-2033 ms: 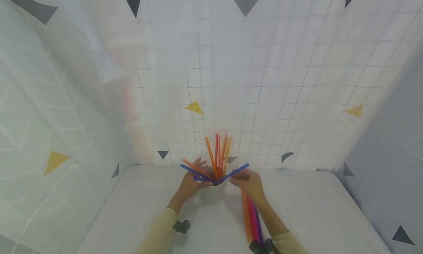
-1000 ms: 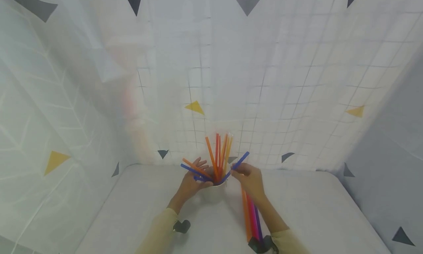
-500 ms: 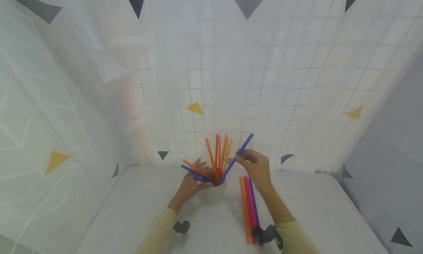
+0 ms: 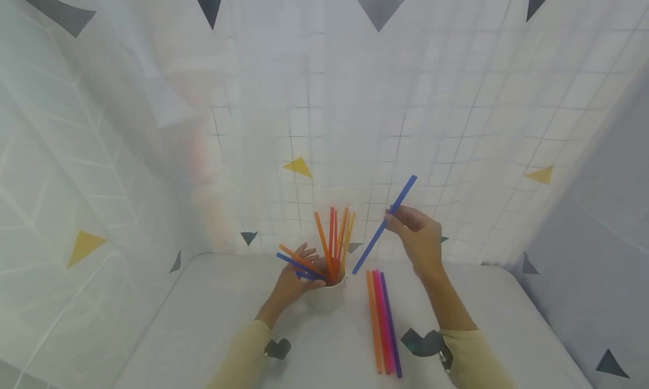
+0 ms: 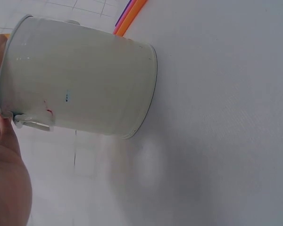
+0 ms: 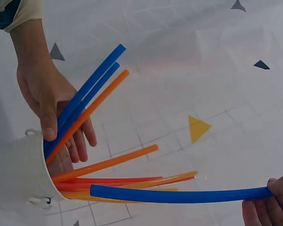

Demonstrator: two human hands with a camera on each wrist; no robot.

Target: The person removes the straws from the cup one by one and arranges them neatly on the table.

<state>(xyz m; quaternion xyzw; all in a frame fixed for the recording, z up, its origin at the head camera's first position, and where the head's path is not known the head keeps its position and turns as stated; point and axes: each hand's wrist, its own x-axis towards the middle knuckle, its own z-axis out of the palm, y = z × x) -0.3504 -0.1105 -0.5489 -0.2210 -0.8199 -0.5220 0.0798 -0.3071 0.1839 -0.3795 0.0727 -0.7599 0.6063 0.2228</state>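
Leftmost, the left hand wraps around the white cup, which stands on the white table near its far edge, about midway along it. From the right wrist view the thumb lies over the rim and the fingers curl behind the straws, pressing two blue straws and an orange one against that side of the cup. From the left wrist view the cup's pale wall fills the frame, with part of the palm at the lower left edge.

Inside the cup stands a bunch of orange and red straws, fanned upward and leaning away from the person toward the curtain behind the table.

Just right of the cup, three straws lie side by side on the table, orange, pink and purple, running from near the cup back toward the near edge.

Above them, the right hand is raised off the table and pinches a single blue straw near its middle between thumb and fingertips. That straw slants, its lower end close above the cup's rim but clear of it, its upper end pointing up to the right against the curtain.
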